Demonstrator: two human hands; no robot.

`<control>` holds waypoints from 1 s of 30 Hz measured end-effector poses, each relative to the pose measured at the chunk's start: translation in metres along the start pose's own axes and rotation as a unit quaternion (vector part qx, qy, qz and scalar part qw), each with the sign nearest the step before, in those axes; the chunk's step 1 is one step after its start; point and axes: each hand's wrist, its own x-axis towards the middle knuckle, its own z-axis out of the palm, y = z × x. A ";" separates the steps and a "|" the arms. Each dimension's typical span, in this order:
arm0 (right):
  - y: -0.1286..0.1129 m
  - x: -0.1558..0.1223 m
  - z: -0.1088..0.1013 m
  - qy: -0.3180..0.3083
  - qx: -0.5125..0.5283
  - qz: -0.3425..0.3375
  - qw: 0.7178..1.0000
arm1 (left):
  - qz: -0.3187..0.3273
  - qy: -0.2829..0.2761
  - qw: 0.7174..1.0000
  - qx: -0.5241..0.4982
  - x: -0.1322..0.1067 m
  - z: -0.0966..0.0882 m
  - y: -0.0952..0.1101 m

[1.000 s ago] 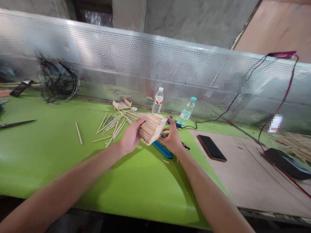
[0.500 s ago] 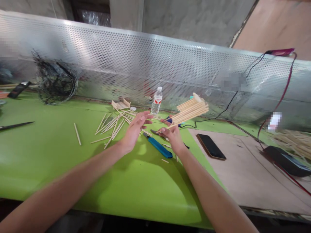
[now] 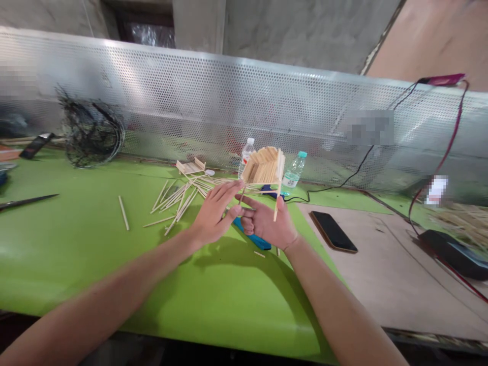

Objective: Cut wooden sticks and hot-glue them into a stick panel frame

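I have the right hand grasping the wooden-stick model low at its legs, above the green tabletop. The left hand meets its left side; whether that grips, I cannot tell.

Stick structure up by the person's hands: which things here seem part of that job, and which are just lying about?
Likely part of the job:
stick structure
loose sticks, similarly pale
small stick piece behind them
blue tool, partly hidden, perhaps for trimming

Probably just lying about:
white-capped bottle
teal-capped bottle
phone
wire tangle
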 end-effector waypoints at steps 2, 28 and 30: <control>0.004 -0.001 0.001 -0.046 0.019 0.001 0.999 | 0.020 0.006 0.999 0.027 0.000 0.001 0.000; 0.009 -0.004 0.002 -0.018 -0.052 -0.017 0.998 | -0.014 -0.065 0.995 -0.068 0.005 -0.007 0.019; 0.008 -0.004 0.002 0.022 -0.102 -0.020 0.994 | -0.003 -0.074 0.996 -0.056 0.002 -0.003 0.016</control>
